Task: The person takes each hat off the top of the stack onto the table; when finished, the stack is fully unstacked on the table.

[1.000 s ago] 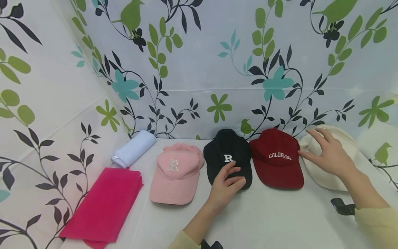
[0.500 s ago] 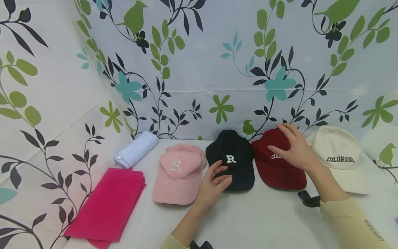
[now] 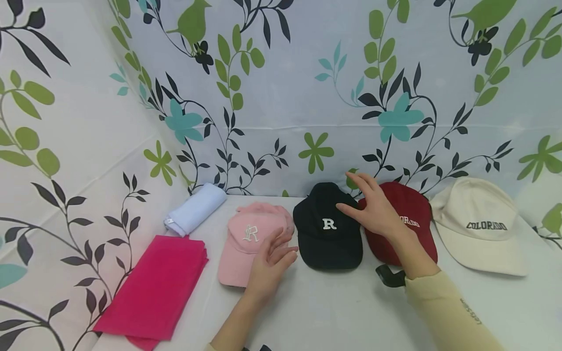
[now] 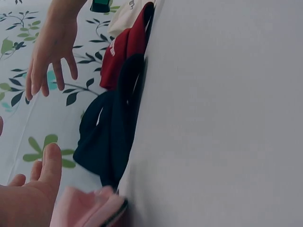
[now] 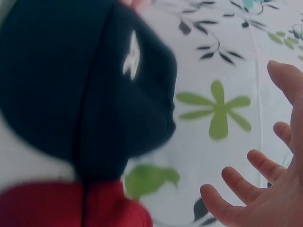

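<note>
Several baseball caps lie in a row on the white table. In the head view my left hand (image 3: 269, 265) hovers in front of the pink cap (image 3: 240, 236), overlapping its right side, fingers spread and holding nothing. My right hand (image 3: 376, 210), also empty with fingers apart, is over the gap between the black cap (image 3: 331, 251) marked R and the dark red cap (image 3: 421, 239), hiding part of the red cap's lettering. At the right end sits the cream COLORADO cap (image 3: 480, 214). The right wrist view shows the black cap (image 5: 52, 80) close beside the spread fingers (image 5: 239, 184).
Left of the caps are a rolled light blue cloth (image 3: 196, 208) and a folded bright pink cloth (image 3: 153, 287). A leaf-and-bird patterned curtain (image 3: 272, 107) hangs right behind the row. The white tabletop (image 3: 338, 312) extends in front of the caps.
Both hands have swept left: the right from the cream cap past the red one towards the black, the left from the black cap to the pink. The caps have stayed in place.
</note>
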